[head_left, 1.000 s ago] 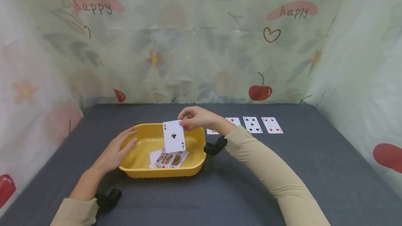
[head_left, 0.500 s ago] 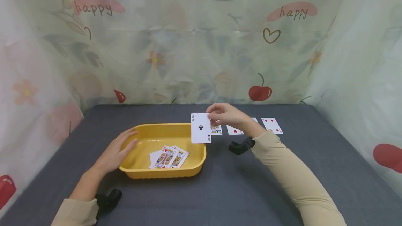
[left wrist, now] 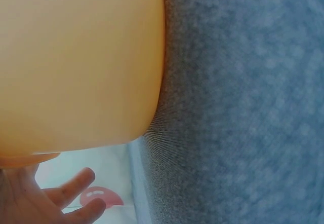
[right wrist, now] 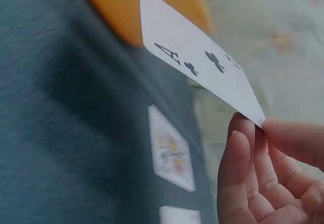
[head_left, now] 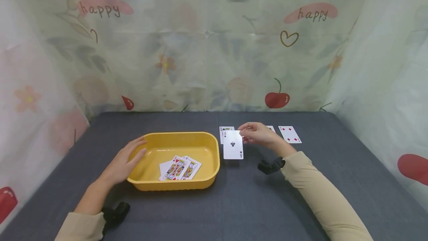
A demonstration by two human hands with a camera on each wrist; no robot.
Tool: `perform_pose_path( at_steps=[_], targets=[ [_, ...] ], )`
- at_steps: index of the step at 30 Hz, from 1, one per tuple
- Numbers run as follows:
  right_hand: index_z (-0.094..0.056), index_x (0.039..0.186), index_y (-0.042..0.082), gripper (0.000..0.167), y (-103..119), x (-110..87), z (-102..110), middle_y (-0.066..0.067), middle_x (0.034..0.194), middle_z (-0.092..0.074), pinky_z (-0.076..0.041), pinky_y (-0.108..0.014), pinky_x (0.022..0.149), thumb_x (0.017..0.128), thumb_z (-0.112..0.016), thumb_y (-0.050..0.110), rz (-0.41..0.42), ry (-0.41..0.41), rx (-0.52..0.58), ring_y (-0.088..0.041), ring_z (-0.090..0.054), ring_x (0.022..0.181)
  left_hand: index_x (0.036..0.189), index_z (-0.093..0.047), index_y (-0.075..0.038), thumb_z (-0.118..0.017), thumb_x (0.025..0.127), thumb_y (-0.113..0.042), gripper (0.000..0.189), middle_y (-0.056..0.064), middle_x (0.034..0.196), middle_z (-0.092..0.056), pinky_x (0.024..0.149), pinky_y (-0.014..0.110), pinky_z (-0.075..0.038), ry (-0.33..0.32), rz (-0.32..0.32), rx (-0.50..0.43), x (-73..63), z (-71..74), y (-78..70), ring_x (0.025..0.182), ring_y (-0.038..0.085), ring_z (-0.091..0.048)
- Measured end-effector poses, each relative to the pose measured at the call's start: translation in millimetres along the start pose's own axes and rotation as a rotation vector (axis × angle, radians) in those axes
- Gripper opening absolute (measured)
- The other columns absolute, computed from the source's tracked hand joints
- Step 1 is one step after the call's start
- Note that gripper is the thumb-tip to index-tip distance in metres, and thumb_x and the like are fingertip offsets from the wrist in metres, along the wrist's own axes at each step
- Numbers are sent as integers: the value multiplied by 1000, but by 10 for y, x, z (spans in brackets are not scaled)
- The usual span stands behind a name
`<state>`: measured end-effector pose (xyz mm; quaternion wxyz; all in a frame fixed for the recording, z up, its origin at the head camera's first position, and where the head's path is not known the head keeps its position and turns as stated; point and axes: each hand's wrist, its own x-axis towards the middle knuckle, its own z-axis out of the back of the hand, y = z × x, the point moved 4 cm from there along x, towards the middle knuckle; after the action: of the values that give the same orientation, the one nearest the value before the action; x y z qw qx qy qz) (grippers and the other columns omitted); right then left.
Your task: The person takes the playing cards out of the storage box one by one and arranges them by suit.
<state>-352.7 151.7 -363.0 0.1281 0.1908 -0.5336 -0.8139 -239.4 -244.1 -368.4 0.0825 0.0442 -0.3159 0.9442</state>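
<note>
Aloft, the right hand (head_left: 259,135) pinches the ace of clubs (head_left: 233,145) by 1 corner, the left hand (head_left: 120,161) relaxed at the yellow tray (head_left: 177,185).

Behind a dark grey tabletop (head_left: 240,207), a pale printed sheet (head_left: 207,51) is hanging as a back wall, showing cherries (head_left: 277,100), orange flowers (head_left: 165,63) and the word "happy" (head_left: 101,9); lighter side walls (head_left: 394,96) are flanking the table, catching soft, even light.
</note>
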Motion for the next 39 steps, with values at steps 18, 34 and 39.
perform_pose_path(
  at_steps=[18,34,39],
  targets=[
    [-53,111,-15,30,-318,99,-225,4,68,-59,-52,-17,60,89,-57,5,-48,18,-4,-3,-59,61,137,-42,-1,-41,99,-35,51,21,150,-28,108,64,-20,-16,-37,-7,-16,2,-15,137,45,-25],
    [-58,106,-9,25,-101,-7,-146,-12,82,-66,-56,-26,65,89,-58,9,-11,-48,-174,-10,-61,67,136,-43,0,-41,99,-33,50,21,150,-29,107,64,-21,-15,-49,-14,-7,9,-13,137,45,-25],
    [-59,113,0,31,180,-32,-197,-21,102,-65,-56,-31,75,90,-60,20,57,-16,-231,-17,-64,81,136,-42,0,-40,99,-34,50,21,150,-29,107,64,-21,-16,-51,-16,-10,11,-12,137,45,-25]
  ],
)
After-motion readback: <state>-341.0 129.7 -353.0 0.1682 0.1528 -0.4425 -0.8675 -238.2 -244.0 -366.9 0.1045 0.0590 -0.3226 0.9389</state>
